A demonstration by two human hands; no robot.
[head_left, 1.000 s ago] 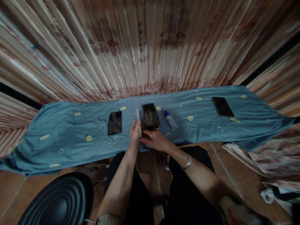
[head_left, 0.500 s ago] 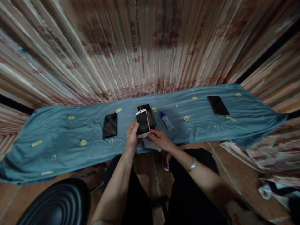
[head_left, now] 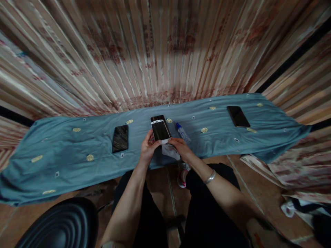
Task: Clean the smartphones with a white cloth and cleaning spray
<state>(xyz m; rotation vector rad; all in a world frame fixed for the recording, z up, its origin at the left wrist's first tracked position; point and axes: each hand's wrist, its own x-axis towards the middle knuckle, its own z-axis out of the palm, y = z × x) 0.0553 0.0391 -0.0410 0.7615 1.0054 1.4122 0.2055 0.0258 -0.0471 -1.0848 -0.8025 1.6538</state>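
Note:
A white smartphone (head_left: 160, 131) with a dark screen is held between both hands, its screen facing up. My left hand (head_left: 148, 146) grips the phone's lower left side, thumb on the bottom edge. At the lower right corner, my right hand (head_left: 180, 145) pinches the phone, and a pale cloth (head_left: 170, 152) hangs from under its fingers. Behind the white phone lies a dark phone (head_left: 157, 118), mostly covered from view. Just right of it a clear bottle with a blue cap (head_left: 183, 132) lies on its side.
A blue patterned cloth (head_left: 69, 148) covers the long table. One black phone (head_left: 120, 138) lies to the left, another black phone (head_left: 238, 116) at the far right. A pleated curtain (head_left: 160, 51) hangs behind; a black round stool (head_left: 59, 227) stands at lower left.
The white phone has turned slightly and shifted a little right. My left thumb has moved from its side to its bottom edge. More of the pale cloth shows below my right hand.

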